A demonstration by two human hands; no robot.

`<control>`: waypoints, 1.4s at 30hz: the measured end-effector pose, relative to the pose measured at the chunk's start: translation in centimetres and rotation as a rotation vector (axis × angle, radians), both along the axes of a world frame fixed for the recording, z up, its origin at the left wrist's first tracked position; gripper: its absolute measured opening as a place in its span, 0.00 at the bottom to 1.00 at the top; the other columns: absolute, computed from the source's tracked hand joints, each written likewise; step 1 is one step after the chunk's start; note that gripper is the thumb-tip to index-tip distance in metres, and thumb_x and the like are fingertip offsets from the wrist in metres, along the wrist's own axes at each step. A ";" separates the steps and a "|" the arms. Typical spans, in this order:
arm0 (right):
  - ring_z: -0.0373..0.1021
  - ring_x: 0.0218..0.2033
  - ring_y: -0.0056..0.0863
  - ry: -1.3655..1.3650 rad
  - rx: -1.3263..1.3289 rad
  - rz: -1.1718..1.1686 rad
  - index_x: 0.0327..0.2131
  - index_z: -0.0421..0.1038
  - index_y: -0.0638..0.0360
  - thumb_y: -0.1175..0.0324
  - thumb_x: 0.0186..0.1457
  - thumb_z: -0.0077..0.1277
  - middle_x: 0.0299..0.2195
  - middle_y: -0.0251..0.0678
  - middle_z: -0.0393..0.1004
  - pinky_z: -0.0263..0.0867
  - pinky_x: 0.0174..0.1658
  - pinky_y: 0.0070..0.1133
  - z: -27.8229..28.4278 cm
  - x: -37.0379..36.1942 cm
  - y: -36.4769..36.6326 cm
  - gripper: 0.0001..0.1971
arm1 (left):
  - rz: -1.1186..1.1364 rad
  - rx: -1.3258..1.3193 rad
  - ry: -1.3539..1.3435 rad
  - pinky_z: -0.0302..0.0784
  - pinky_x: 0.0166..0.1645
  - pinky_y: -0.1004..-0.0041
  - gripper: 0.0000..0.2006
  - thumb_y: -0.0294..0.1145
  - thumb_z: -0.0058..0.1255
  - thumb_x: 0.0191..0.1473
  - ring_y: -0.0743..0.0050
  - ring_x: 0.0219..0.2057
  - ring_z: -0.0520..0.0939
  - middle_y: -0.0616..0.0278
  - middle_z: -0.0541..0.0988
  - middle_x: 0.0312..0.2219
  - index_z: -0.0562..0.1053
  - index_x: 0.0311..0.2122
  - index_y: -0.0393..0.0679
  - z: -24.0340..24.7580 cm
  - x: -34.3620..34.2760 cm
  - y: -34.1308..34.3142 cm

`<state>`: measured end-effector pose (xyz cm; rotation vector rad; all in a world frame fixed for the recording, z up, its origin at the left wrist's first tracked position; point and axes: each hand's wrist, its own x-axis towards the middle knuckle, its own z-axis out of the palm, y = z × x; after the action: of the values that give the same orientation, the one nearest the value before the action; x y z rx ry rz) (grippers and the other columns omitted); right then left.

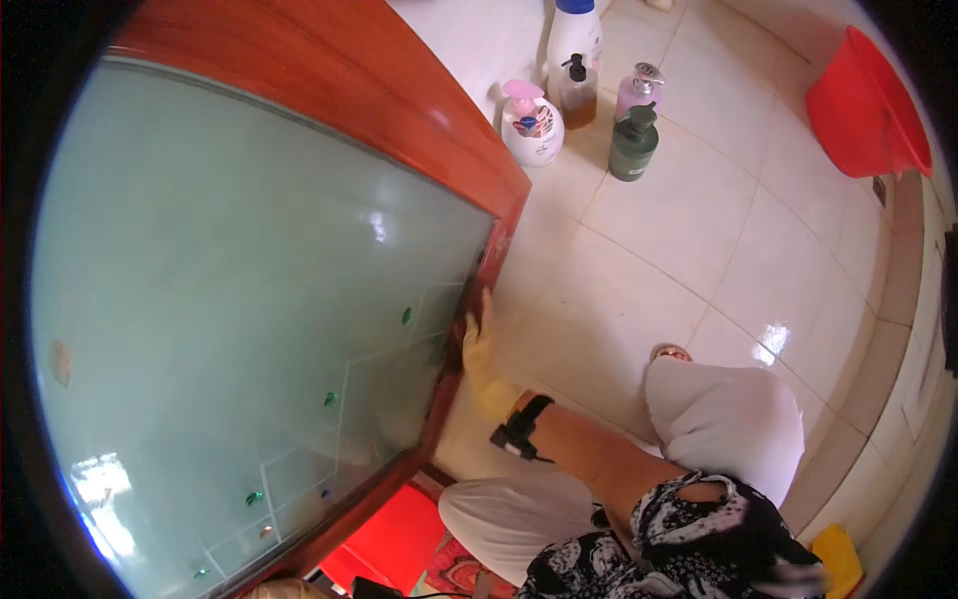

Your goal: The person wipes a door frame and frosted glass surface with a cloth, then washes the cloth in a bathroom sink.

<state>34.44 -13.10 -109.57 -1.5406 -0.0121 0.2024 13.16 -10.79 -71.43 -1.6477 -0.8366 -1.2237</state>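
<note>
Right hand (pixel 479 359), yellow-gloved, lies open against the edge of the wood-framed glass door (pixel 220 270) filling the left side, probably to steady it. Left hand (pixel 286 589) is cut off below, can't tell its grip. Pump bottles (pixel 632 155) stand upright near the wall (pixel 454 50), maybe for clearance.

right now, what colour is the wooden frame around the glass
The wooden frame is glossy reddish-brown, seen best in the head view.

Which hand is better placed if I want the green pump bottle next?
Probably the right hand: it rests fingers-extended at the door, nearer the green pump bottle. The left hand seems mostly cut off at the lower edge, farther away.
</note>
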 end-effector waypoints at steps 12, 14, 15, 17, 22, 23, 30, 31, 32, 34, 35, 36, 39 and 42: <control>0.59 0.53 0.43 0.159 -0.130 -0.052 0.56 0.54 0.64 0.76 0.55 0.36 0.52 0.47 0.62 0.54 0.56 0.29 -0.7 12.6 -0.4 0.23 | 0.035 -0.015 0.003 0.40 0.58 0.37 0.25 0.46 0.25 0.62 0.38 0.62 0.37 0.43 0.34 0.62 0.53 0.57 0.38 -0.1 -2.0 1.8; 0.59 0.53 0.43 0.176 -0.261 0.070 0.56 0.53 0.64 0.76 0.55 0.36 0.52 0.47 0.62 0.54 0.56 0.29 0.1 6.2 -1.5 0.23 | 0.022 -0.039 -0.028 0.39 0.58 0.38 0.25 0.45 0.26 0.62 0.38 0.62 0.36 0.42 0.35 0.62 0.52 0.58 0.38 0.1 -1.8 1.3; 0.59 0.53 0.43 0.192 -0.321 0.149 0.56 0.53 0.64 0.76 0.55 0.36 0.52 0.47 0.62 0.54 0.56 0.28 0.4 2.4 -2.1 0.23 | 0.022 -0.069 -0.083 0.41 0.58 0.38 0.27 0.47 0.25 0.62 0.37 0.62 0.40 0.39 0.39 0.61 0.52 0.59 0.38 0.0 -1.3 1.0; 0.59 0.53 0.42 0.220 -0.378 0.322 0.56 0.53 0.63 0.76 0.55 0.36 0.52 0.47 0.62 0.54 0.56 0.28 0.9 -4.3 -2.8 0.23 | 0.019 -0.056 -0.078 0.44 0.58 0.37 0.28 0.49 0.25 0.62 0.36 0.61 0.44 0.37 0.44 0.60 0.52 0.60 0.38 0.2 -0.8 0.7; 0.58 0.53 0.42 0.256 -0.399 0.445 0.57 0.53 0.62 0.76 0.55 0.36 0.53 0.46 0.62 0.53 0.57 0.28 0.9 -7.2 -3.5 0.23 | -0.054 0.018 0.000 0.45 0.58 0.37 0.27 0.48 0.26 0.62 0.35 0.61 0.45 0.37 0.44 0.60 0.53 0.59 0.39 -0.2 -0.6 0.6; 0.58 0.53 0.42 0.264 -0.395 0.371 0.57 0.53 0.62 0.76 0.55 0.36 0.53 0.46 0.62 0.53 0.57 0.28 0.7 -5.2 -2.9 0.23 | -0.023 0.001 0.011 0.45 0.58 0.37 0.27 0.48 0.26 0.62 0.35 0.61 0.45 0.37 0.44 0.60 0.53 0.59 0.39 -0.3 -1.3 0.6; 0.63 0.46 0.34 0.000 0.025 -0.048 0.56 0.53 0.59 0.77 0.57 0.35 0.47 0.41 0.66 0.58 0.52 0.24 -5.5 23.9 -0.5 0.22 | 0.060 -0.026 -0.011 0.40 0.58 0.37 0.26 0.45 0.26 0.62 0.37 0.62 0.38 0.40 0.37 0.62 0.52 0.59 0.38 -1.6 -1.0 1.3; 0.63 0.44 0.32 0.246 0.271 -0.176 0.56 0.54 0.59 0.77 0.58 0.34 0.46 0.41 0.66 0.60 0.50 0.24 -1.0 22.3 1.4 0.21 | 0.076 0.004 0.041 0.38 0.58 0.38 0.25 0.44 0.26 0.63 0.37 0.62 0.36 0.41 0.35 0.62 0.52 0.58 0.37 -0.7 -2.3 1.5; 0.63 0.46 0.32 0.408 0.261 -0.054 0.55 0.55 0.61 0.77 0.57 0.35 0.47 0.42 0.66 0.60 0.49 0.24 3.0 21.0 0.8 0.20 | 0.104 0.016 0.057 0.38 0.58 0.38 0.25 0.44 0.26 0.63 0.37 0.62 0.36 0.41 0.35 0.62 0.52 0.58 0.37 0.1 -3.0 1.4; 0.66 0.43 0.34 0.262 0.034 -0.108 0.54 0.55 0.61 0.77 0.57 0.35 0.47 0.42 0.67 0.60 0.48 0.25 -0.1 20.2 0.9 0.20 | 0.080 0.022 0.062 0.37 0.58 0.38 0.25 0.44 0.25 0.63 0.37 0.62 0.35 0.39 0.34 0.62 0.51 0.59 0.38 0.0 -2.3 1.6; 0.68 0.41 0.37 0.196 0.018 -0.169 0.53 0.58 0.61 0.74 0.56 0.37 0.45 0.43 0.69 0.60 0.49 0.26 -0.6 18.8 1.2 0.19 | 0.087 0.024 0.060 0.38 0.58 0.37 0.25 0.45 0.25 0.63 0.37 0.62 0.35 0.38 0.35 0.61 0.52 0.59 0.38 -0.1 -2.1 1.7; 0.70 0.39 0.40 0.129 -0.003 -0.238 0.52 0.61 0.61 0.72 0.56 0.39 0.44 0.45 0.70 0.61 0.49 0.27 -0.5 16.9 1.0 0.19 | 0.083 0.022 0.060 0.38 0.58 0.37 0.25 0.45 0.25 0.63 0.37 0.62 0.35 0.38 0.35 0.61 0.52 0.59 0.38 0.0 -2.3 1.8; 0.70 0.40 0.41 0.150 -0.265 -0.006 0.51 0.62 0.60 0.70 0.55 0.40 0.44 0.46 0.71 0.62 0.48 0.28 -1.2 8.2 -1.1 0.19 | 0.103 0.003 0.021 0.41 0.58 0.37 0.27 0.48 0.26 0.62 0.38 0.62 0.40 0.39 0.40 0.61 0.51 0.60 0.39 -0.5 -3.0 1.8; 0.70 0.40 0.42 0.168 -0.468 0.469 0.50 0.63 0.60 0.68 0.55 0.40 0.43 0.47 0.71 0.63 0.47 0.30 -0.4 -1.8 -3.7 0.18 | 0.107 0.001 0.006 0.44 0.58 0.37 0.29 0.50 0.26 0.61 0.38 0.62 0.43 0.39 0.43 0.61 0.50 0.60 0.40 -0.8 -2.6 1.3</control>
<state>32.68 -16.81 -109.94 -1.9652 -0.2074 0.7492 10.55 -9.53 -72.20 -1.5847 -0.9080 -1.1444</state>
